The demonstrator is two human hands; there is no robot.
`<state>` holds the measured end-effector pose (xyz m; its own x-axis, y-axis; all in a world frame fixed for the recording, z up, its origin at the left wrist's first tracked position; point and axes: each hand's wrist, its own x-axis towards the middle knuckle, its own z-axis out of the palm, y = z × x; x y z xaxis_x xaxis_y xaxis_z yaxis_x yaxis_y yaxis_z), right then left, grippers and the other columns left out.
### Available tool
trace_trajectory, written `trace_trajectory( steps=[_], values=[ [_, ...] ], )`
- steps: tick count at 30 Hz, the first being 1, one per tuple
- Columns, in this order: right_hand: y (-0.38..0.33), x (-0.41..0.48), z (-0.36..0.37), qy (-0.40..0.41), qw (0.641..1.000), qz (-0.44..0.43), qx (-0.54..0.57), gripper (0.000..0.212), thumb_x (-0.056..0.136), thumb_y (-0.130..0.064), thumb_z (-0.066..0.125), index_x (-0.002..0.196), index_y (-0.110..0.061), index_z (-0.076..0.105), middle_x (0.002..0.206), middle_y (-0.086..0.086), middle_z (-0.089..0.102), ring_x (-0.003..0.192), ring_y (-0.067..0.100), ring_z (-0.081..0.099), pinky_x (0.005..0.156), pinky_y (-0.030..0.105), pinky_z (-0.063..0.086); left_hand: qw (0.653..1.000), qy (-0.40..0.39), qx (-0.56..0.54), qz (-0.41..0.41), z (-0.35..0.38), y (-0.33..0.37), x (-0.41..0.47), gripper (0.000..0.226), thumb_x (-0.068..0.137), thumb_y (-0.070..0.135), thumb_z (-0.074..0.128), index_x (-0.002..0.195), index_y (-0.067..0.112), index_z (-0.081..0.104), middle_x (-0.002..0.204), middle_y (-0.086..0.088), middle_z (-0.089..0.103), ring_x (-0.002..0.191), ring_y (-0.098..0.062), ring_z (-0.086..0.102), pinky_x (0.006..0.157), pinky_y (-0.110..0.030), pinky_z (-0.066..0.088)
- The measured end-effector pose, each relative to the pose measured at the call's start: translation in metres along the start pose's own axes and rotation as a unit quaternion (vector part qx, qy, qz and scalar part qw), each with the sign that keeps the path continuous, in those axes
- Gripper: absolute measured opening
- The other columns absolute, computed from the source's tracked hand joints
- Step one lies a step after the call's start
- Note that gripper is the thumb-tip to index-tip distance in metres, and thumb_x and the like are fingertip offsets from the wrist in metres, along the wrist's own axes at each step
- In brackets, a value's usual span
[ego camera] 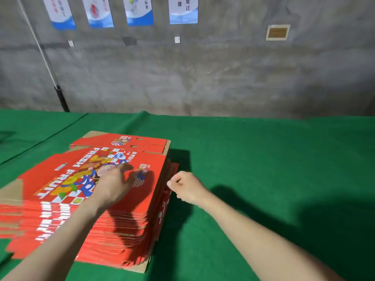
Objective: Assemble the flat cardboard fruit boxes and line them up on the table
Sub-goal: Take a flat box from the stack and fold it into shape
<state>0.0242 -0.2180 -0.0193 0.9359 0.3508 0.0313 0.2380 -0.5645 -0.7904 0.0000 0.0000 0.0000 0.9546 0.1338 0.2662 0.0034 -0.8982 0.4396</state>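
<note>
A thick stack of flat red cardboard fruit boxes (pixel 67 175), printed with "FRESH FRUIT" and cartoon fruit, lies on the left half of the green table (pixel 263 159). My left hand (pixel 113 183) hovers over or rests on the top sheet near its right side, fingers relaxed and blurred. My right hand (pixel 185 187) is just beside the stack's right edge, fingers loosely curled, holding nothing that I can see. No folded box is in view.
A green cloth covers the table to the right of the stack. A grey concrete wall with several posters (pixel 182 11) runs behind the table. A white pole with a black foot (pixel 60 98) leans at the back left.
</note>
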Motion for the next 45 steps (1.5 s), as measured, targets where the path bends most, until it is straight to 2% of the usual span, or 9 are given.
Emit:
trace_trajectory(
  steps=[4,7,14,20,31,37,40,43,45],
  values=[
    [-0.014,0.025,0.033,-0.034,0.996,0.081,-0.028,0.051,0.095,-0.044,0.049,0.129,-0.005,0.051,0.099,0.010,0.060,0.095,0.028,0.059,0.087,0.034,0.049,0.977,-0.108,0.181,-0.042,0.010,-0.034,0.004,0.057,0.095,0.053,0.039,0.143,0.021,0.038,0.151,-0.002,0.034,0.141,-0.020,0.027,0.114,-0.047,0.018],
    [-0.018,0.042,0.046,-0.039,0.987,0.155,0.024,0.055,0.096,-0.049,0.045,0.129,-0.006,0.047,0.095,0.005,0.056,0.095,0.028,0.062,0.073,0.039,0.059,0.976,-0.114,0.182,-0.035,0.025,-0.041,0.006,0.062,0.097,0.055,0.027,0.150,0.022,0.023,0.159,0.000,0.017,0.147,-0.019,0.011,0.117,-0.048,0.006],
    [-0.021,0.058,0.070,0.062,0.975,0.209,0.041,0.049,0.074,-0.056,0.071,0.099,-0.014,0.066,0.100,0.006,0.070,0.092,0.027,0.069,0.076,0.043,0.059,0.974,-0.114,0.192,-0.030,0.027,-0.032,0.004,0.064,0.097,0.055,0.028,0.149,0.019,0.024,0.159,-0.002,0.017,0.146,-0.021,0.010,0.116,-0.048,0.008],
    [-0.008,0.059,0.052,0.124,0.936,0.262,0.198,0.024,0.073,-0.025,0.082,0.078,-0.012,0.064,0.094,0.011,0.071,0.084,0.026,0.069,0.077,0.039,0.057,0.971,-0.133,0.198,0.028,0.032,-0.009,-0.005,0.067,0.093,0.062,0.030,0.145,0.020,0.031,0.156,-0.006,0.023,0.144,-0.025,0.018,0.113,-0.048,0.016],
    [0.020,0.026,-0.020,0.186,0.914,0.266,0.244,0.040,0.094,-0.010,0.059,0.130,0.006,0.048,0.127,0.023,0.055,0.119,0.034,0.053,0.096,0.041,0.044,0.970,-0.174,0.042,0.163,0.018,-0.008,-0.013,0.062,0.091,0.056,0.048,0.145,0.028,0.037,0.156,0.007,0.024,0.142,-0.012,0.024,0.118,-0.035,0.014],
    [0.054,-0.022,-0.071,0.212,0.888,0.227,0.338,0.042,0.095,-0.014,0.059,0.132,0.002,0.047,0.126,0.022,0.058,0.111,0.032,0.058,0.094,0.043,0.046,0.987,-0.046,0.153,-0.033,-0.016,-0.036,0.005,0.077,0.087,0.061,0.051,0.149,0.024,0.023,0.159,-0.004,0.012,0.146,-0.026,0.009,0.115,-0.051,0.011],
    [0.074,-0.043,-0.101,0.208,0.883,0.199,0.370,0.025,0.095,-0.013,0.057,0.117,-0.002,0.056,0.102,0.020,0.068,0.080,0.026,0.066,0.077,0.038,0.051,0.992,-0.009,-0.036,-0.122,-0.033,-0.039,0.016,0.078,0.086,0.047,0.064,0.146,0.009,0.031,0.146,-0.018,0.040,0.132,-0.032,0.041,0.107,-0.045,0.036],
    [0.089,-0.057,-0.120,0.200,0.883,0.177,0.385,0.012,0.095,-0.014,0.056,0.101,-0.005,0.061,0.084,0.015,0.071,0.066,0.025,0.068,0.072,0.039,0.053,0.871,-0.108,-0.432,-0.208,-0.048,-0.017,0.018,0.041,0.088,0.027,0.065,0.119,0.002,0.060,0.083,-0.008,0.072,0.065,-0.017,0.068,0.053,-0.022,0.053],
    [0.099,-0.065,-0.130,0.200,0.885,0.179,0.379,0.010,0.094,-0.014,0.057,0.096,-0.006,0.062,0.080,0.015,0.072,0.064,0.025,0.069,0.071,0.040,0.054,0.766,-0.173,-0.569,-0.242,-0.052,0.006,0.013,0.025,0.082,0.028,0.063,0.087,0.007,0.076,0.069,-0.007,0.072,0.050,-0.017,0.066,0.044,-0.023,0.052]
  ],
)
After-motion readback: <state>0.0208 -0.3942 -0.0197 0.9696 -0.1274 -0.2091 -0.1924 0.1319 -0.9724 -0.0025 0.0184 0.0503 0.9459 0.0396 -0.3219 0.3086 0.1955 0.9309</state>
